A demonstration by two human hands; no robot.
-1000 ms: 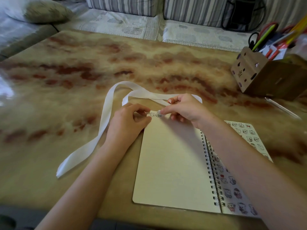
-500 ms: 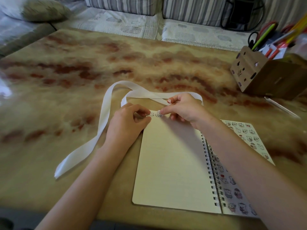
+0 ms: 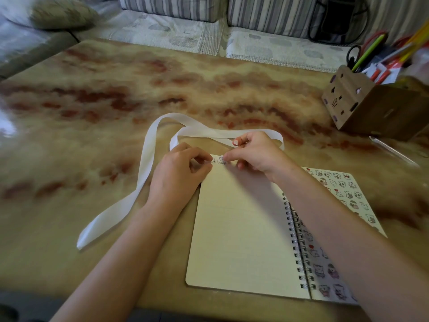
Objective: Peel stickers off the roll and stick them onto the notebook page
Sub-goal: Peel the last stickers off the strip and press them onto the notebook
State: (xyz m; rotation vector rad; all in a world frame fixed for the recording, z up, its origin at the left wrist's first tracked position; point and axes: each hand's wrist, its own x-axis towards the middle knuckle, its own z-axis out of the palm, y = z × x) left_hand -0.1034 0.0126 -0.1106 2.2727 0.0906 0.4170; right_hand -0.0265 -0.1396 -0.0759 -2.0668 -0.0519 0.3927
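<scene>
Pinching a small sticker [image 3: 222, 160] between thumb and forefinger, my right grip [image 3: 257, 152] is clamped on it right at the top edge of the notebook page [image 3: 241, 228], its other fingers curled underneath. My left grip [image 3: 178, 173] sits just beside it, thumb and forefinger nipped together on what I take to be the end of the backing strip [image 3: 148, 159]. My own knuckles hide the exact contact. Between the two grips a second sticker [image 3: 213, 161] shows at the page's corner, and I cannot tell whether it is on the paper or on the strip.

I judge I am mid-placement, and several things could spoil it:

- **Overhang:** the sticker is so close to the page edge that a small slide away from me would leave it hanging over onto the counter [image 3: 116, 101].
- **Sticking to my finger:** if I lift my right grip before pressing flat, the sticker may cling to my fingertip and fold on itself.
- **Strip drag:** the strip loops loosely beyond both grips and trails off past my left forearm, so a tug from my left grip could drag it across the fresh sticker.
- **Page shift:** nothing pins the page nearer to me, so it may shift under pressure.
</scene>
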